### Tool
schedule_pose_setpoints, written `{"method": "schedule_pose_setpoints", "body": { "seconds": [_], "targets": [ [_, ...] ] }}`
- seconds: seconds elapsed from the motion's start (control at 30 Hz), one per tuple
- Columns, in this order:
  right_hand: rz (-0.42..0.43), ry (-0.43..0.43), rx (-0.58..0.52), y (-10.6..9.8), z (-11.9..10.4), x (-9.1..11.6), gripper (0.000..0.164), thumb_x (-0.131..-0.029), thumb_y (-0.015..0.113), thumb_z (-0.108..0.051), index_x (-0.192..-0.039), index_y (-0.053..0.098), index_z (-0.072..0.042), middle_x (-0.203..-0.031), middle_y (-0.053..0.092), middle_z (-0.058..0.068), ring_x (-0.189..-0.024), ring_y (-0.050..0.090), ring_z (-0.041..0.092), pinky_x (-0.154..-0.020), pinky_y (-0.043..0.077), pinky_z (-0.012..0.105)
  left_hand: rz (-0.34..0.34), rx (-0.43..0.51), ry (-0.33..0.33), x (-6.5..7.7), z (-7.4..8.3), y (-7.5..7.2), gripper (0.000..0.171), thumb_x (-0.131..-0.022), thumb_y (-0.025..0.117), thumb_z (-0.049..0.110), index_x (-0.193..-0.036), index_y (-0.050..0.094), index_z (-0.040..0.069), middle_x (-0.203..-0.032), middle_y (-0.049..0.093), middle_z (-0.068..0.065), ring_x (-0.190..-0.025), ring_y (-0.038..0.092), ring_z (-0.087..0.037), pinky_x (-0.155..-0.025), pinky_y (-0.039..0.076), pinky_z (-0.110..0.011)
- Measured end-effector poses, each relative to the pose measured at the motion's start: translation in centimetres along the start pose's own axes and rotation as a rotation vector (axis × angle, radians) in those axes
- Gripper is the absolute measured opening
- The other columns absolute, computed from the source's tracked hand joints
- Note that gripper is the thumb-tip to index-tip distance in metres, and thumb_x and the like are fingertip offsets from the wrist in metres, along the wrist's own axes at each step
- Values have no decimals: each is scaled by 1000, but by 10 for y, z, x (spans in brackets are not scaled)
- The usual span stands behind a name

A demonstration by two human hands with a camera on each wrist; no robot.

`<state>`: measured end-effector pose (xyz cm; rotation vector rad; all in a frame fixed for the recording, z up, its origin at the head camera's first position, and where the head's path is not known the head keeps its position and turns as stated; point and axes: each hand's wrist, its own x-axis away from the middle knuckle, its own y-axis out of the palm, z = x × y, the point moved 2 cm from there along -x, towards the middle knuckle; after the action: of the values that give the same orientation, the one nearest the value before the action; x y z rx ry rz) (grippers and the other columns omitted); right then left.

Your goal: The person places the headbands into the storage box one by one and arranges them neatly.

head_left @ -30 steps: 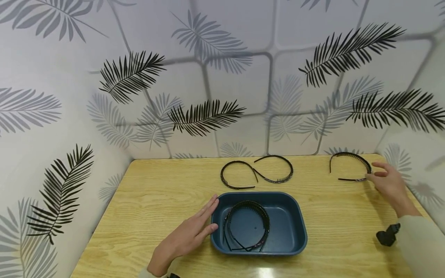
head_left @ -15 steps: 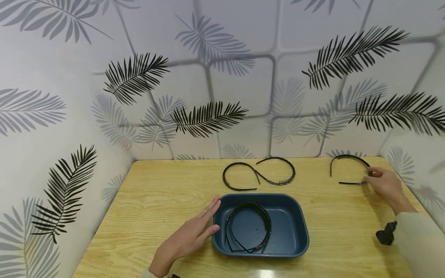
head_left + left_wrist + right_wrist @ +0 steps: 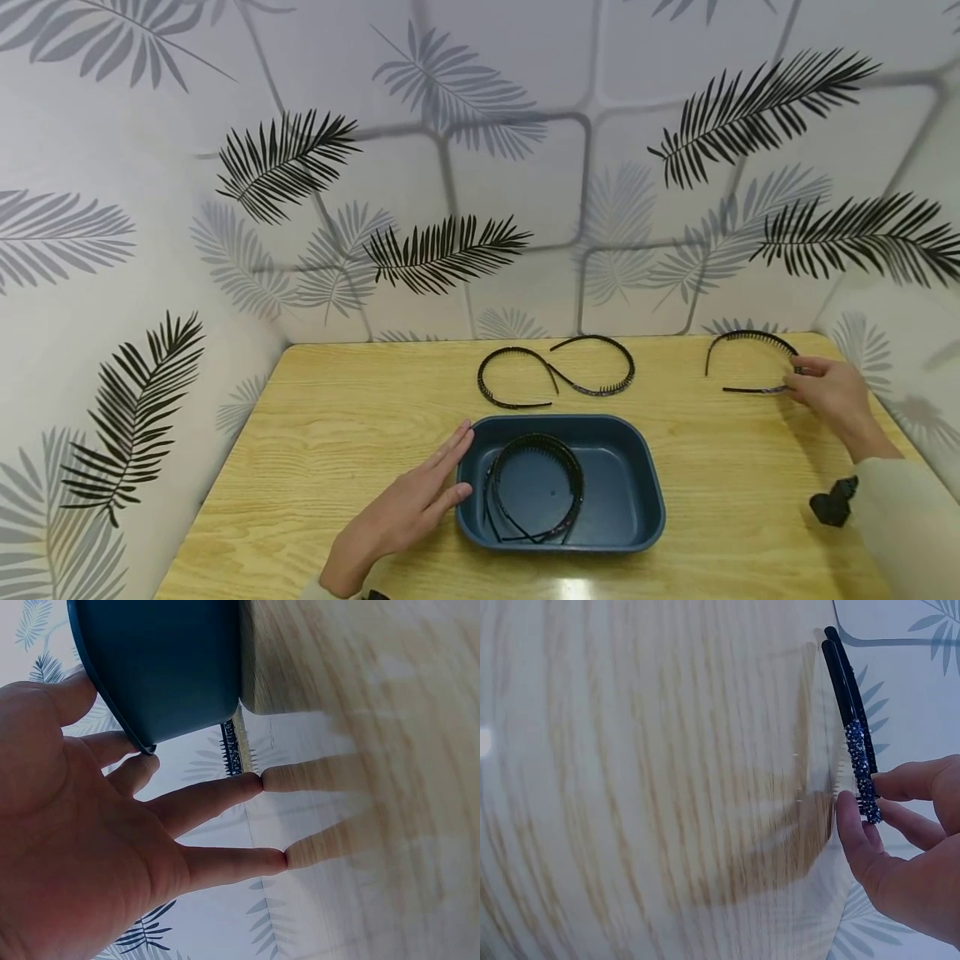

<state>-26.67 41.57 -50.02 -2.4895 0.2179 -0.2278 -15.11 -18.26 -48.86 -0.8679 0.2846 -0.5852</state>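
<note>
At the table's right rear, my right hand pinches the curved side of a black toothed headband between thumb and fingers. Dark glittery stones cover part of this headband in the right wrist view, where it appears close over the wood. My left hand lies at the left wall of a blue plastic basin, fingers fairly straight. Some of its fingertips touch the basin's rim, and two reach the tabletop in the left wrist view. Several black headbands lie overlapping in the basin's left half.
Two more black headbands, one behind the basin and another to its right, lie near the table's back edge. The light wood table meets a leaf-patterned wall covering behind and at both sides.
My right hand has closed its thumb and fingers on the headband at the right, which has shifted slightly left. My left hand stays at the basin.
</note>
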Motion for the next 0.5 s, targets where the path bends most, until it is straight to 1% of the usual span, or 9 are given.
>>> {"method": "schedule_pose_setpoints", "body": {
  "seconds": [0.1, 0.23, 0.3, 0.33, 0.37, 0.4, 0.43, 0.47, 0.5],
  "targets": [
    [-30, 18, -111, 1, -3, 1, 59, -105, 55, -14, -150, 34, 18, -148, 26, 50, -70, 66, -7, -69, 59, 22, 3, -2, -2, 0, 0, 0, 68, -111, 48, 32, -167, 10, 23, -171, 0, 16, -154, 16, -13, -119, 31, -50],
    [-37, 26, -190, 3, -5, 4, 61, -105, 55, -13, -152, 31, 17, -151, 19, 51, -71, 66, -7, -73, 60, 23, 3, 0, -4, 0, -1, -1, 68, -111, 48, 32, -167, 10, 24, -171, -1, 17, -154, 17, -13, -119, 31, -50],
    [-37, 17, -230, 3, -4, 7, 61, -105, 56, -13, -152, 32, 16, -151, 18, 51, -72, 68, -6, -74, 60, 23, 3, 2, -3, 0, 0, -1, 68, -111, 48, 32, -167, 10, 24, -171, -1, 16, -154, 17, -13, -118, 32, -50],
    [-35, 10, -266, 3, -4, 8, 53, -105, 57, -12, -151, 42, 8, -150, 19, 51, -73, 69, -4, -74, 60, 24, 3, 2, -2, 0, 0, 0, 68, -111, 48, 32, -167, 10, 23, -171, -1, 16, -154, 17, -13, -118, 32, -50],
    [-32, -1, -289, 3, -3, 9, 49, -104, 57, -12, -150, 46, 5, -149, 22, 51, -74, 70, -2, -74, 60, 24, 3, 3, -2, 0, 1, 0, 68, -111, 48, 32, -167, 10, 23, -171, 0, 16, -154, 17, -13, -118, 31, -50],
    [-29, -8, -325, 3, -2, 10, 40, -104, 59, -10, -143, 56, -4, -141, 32, 51, -74, 71, 0, -74, 60, 24, 4, 1, 1, 0, 1, 0, 68, -111, 48, 32, -167, 10, 23, -171, 0, 16, -154, 17, -13, -118, 32, -50],
    [-30, -21, -368, 3, -1, 11, 32, -103, 61, -8, -134, 64, -13, -130, 44, 46, -74, 72, 2, -73, 60, 24, 4, 1, 2, 0, 1, 0, 68, -111, 48, 31, -167, 10, 22, -171, 0, 15, -154, 17, -13, -118, 32, -50],
    [-35, -29, -420, 2, 0, 12, 27, -102, 62, -6, -123, 70, -22, -121, 54, 37, -73, 73, 5, -72, 60, 25, 4, 2, 3, 0, 2, 0, 68, -111, 48, 31, -167, 10, 22, -171, 0, 15, -154, 17, -13, -118, 31, -50],
    [-43, -38, -474, 2, 1, 13, 29, -101, 63, -4, -112, 72, -29, -111, 61, 26, -73, 74, 7, -71, 60, 25, 5, 1, 5, 0, 2, 0, 68, -111, 48, 31, -167, 11, 22, -171, 0, 15, -154, 17, -14, -118, 32, -51]
  ]
}}
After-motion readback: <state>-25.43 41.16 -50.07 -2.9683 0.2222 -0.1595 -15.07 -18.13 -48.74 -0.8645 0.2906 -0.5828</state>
